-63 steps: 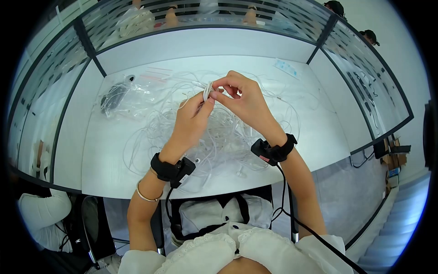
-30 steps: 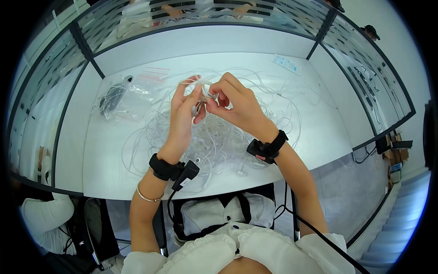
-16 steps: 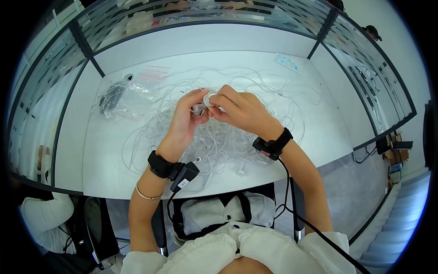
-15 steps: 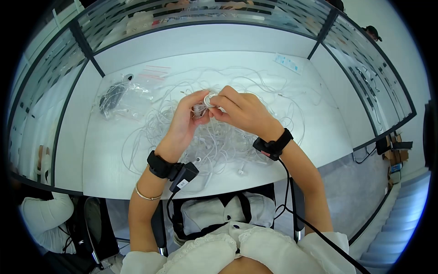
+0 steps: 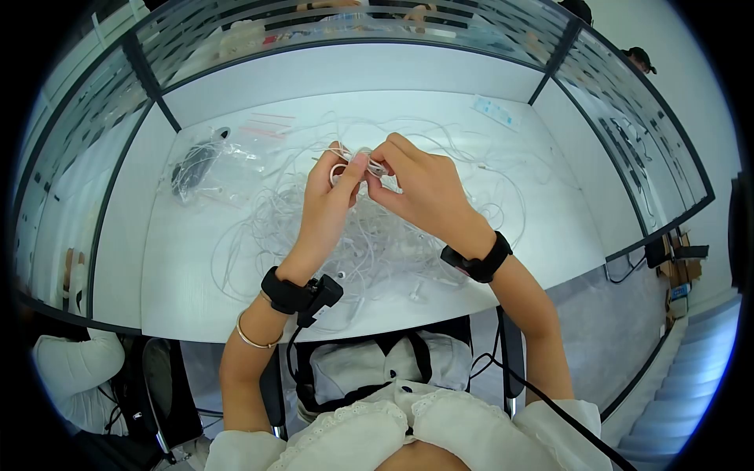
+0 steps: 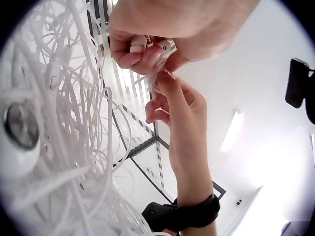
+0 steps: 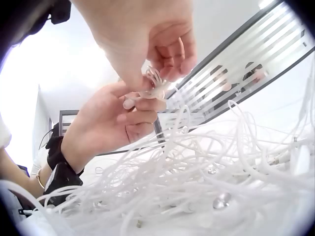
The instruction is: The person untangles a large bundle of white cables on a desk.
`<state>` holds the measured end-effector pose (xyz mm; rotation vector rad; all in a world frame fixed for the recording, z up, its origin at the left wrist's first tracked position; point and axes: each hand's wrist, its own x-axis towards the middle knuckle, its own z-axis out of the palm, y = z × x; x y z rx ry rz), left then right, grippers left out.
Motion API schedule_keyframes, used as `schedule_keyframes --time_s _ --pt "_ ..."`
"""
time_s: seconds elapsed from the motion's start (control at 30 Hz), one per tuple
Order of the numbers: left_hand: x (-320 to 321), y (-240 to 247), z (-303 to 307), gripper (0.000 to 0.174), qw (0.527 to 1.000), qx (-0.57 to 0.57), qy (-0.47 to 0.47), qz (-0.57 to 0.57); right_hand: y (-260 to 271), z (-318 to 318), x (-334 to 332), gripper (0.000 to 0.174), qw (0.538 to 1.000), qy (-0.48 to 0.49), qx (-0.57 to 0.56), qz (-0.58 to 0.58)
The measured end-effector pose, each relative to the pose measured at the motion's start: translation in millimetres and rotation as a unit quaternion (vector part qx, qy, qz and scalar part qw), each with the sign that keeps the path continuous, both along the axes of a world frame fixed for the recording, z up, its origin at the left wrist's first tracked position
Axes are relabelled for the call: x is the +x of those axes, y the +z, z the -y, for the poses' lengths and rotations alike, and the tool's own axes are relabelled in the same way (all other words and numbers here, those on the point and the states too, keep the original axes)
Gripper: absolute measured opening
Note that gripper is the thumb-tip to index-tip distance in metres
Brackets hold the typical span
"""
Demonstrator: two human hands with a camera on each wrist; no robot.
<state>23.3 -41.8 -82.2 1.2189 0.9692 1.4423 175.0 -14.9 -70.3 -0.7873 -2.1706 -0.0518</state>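
A small bundle of white cable [image 7: 156,88] is held between both hands, above a tangled heap of white cables [image 5: 377,235] on the table. My left hand [image 5: 324,208] grips the bundle, its fingers curled round it; white earbud-like ends [image 6: 138,44] poke out between those fingers in the left wrist view. Thumb and fingers of my right hand [image 5: 428,188] pinch the loops at the bundle's right side. In the right wrist view, the heap [image 7: 197,187] lies just below both hands. Part of the bundle is hidden by the fingers.
Clear plastic bags [image 5: 236,169] with a dark object [image 5: 192,171] lie at the table's left. A blue-and-white packet [image 5: 494,111] is at the back right. Low white partitions [image 5: 353,72] with glass above enclose the table, and people are partly visible beyond.
Compared with half a second ago, the bundle is turned and slightly higher, with my left thumb now across it. The right hand and wrist have shifted a little right.
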Motion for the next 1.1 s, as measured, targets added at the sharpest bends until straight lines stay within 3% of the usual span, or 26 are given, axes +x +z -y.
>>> schedule_keyframes --time_s 0.1,0.23,0.33,0.37,0.53,0.73,0.93,1.1 --pt "1 -7 -3 0.028 0.996 0.055 0.028 -0.059 1 2 -1 0.015 0.998 -0.032 0.025 0.042" --pt "-4 -14 -7 0.030 0.985 0.046 0.048 -0.160 -2 5 -3 0.013 0.985 -0.076 0.103 0.115" --pt "-2 -14 -9 0.030 0.989 0.053 0.050 -0.129 -5 5 -2 0.011 0.980 -0.085 0.116 0.138" --pt "0 -12 -11 0.021 0.993 0.081 0.022 -0.077 -5 4 -2 0.010 0.980 -0.084 0.115 0.140" --pt "-2 -2 -5 0.023 0.999 -0.010 0.032 -0.007 -3 6 -3 0.012 0.988 -0.046 0.113 0.097" --pt "-2 -4 -6 0.031 0.997 0.014 0.074 -0.001 -6 4 -6 0.015 0.986 -0.021 0.157 0.046" --pt "0 -1 -4 0.032 0.994 0.030 0.107 0.013 -9 6 -10 0.013 0.994 -0.037 0.101 0.004" --pt "-1 1 -1 0.033 0.995 0.047 0.083 0.016 -9 7 -7 0.012 0.998 -0.016 0.042 -0.045"
